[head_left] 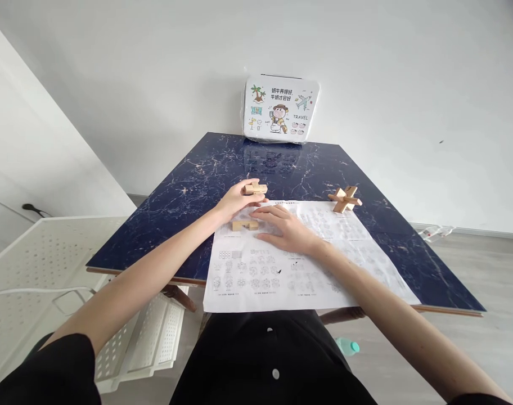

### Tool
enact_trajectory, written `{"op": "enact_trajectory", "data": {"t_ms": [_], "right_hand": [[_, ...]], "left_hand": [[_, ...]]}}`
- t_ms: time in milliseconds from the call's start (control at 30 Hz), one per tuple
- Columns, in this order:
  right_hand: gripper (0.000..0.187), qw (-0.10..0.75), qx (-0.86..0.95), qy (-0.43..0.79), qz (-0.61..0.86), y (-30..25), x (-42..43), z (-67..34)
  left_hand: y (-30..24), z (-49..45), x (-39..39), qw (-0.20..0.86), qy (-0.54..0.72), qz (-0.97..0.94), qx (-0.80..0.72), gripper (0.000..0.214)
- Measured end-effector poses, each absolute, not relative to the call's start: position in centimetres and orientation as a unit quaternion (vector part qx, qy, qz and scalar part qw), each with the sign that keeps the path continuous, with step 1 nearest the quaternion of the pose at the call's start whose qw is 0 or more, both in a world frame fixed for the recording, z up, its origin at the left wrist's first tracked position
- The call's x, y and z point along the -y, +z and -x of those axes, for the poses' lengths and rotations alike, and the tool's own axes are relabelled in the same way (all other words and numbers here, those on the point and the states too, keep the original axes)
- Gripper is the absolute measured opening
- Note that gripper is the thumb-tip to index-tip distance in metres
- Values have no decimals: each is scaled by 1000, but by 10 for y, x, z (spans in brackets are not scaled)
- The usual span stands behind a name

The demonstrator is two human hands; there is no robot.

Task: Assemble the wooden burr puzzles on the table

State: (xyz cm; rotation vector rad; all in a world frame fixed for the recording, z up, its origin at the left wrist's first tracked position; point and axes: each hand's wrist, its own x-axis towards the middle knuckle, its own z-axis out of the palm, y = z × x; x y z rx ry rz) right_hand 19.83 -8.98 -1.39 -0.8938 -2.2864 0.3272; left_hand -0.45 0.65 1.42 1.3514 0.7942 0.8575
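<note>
Between its thumb and fingers, my left hand pinches some notched wooden puzzle pieces, fitted together, just above the far left edge of a printed sheet. My right hand rests low over the sheet, fingers stretched toward the left and apart, with nothing seen in them. A loose notched wooden block lies on the paper just left of those fingertips. Farther right, an interlocked wooden cross puzzle stands at the sheet's far right edge.
A dark blue marbled table carries everything. At its far edge a white printed case stands against the wall. To the left is a white perforated shelf unit. A bottle with a green cap is on the floor below.
</note>
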Motion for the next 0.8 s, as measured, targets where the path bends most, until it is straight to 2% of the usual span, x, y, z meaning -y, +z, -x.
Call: {"op": "enact_trajectory", "data": {"t_ms": [200, 300, 400, 633, 800], "right_hand": [[19, 347, 861, 151, 340, -12, 90, -193], [15, 354, 833, 195, 378, -9, 91, -192], [19, 384, 769, 263, 438, -5, 91, -194], [42, 573, 565, 418, 422, 3, 80, -206], [51, 615, 451, 466, 449, -1, 74, -212]], "left_hand": [[6, 6, -12, 612, 357, -611, -354, 85], [3, 7, -15, 591, 365, -630, -347, 86], [1, 7, -18, 562, 391, -648, -335, 87], [0, 8, -22, 497, 444, -680, -305, 80], [5, 7, -10, 402, 446, -746, -289, 76]]}}
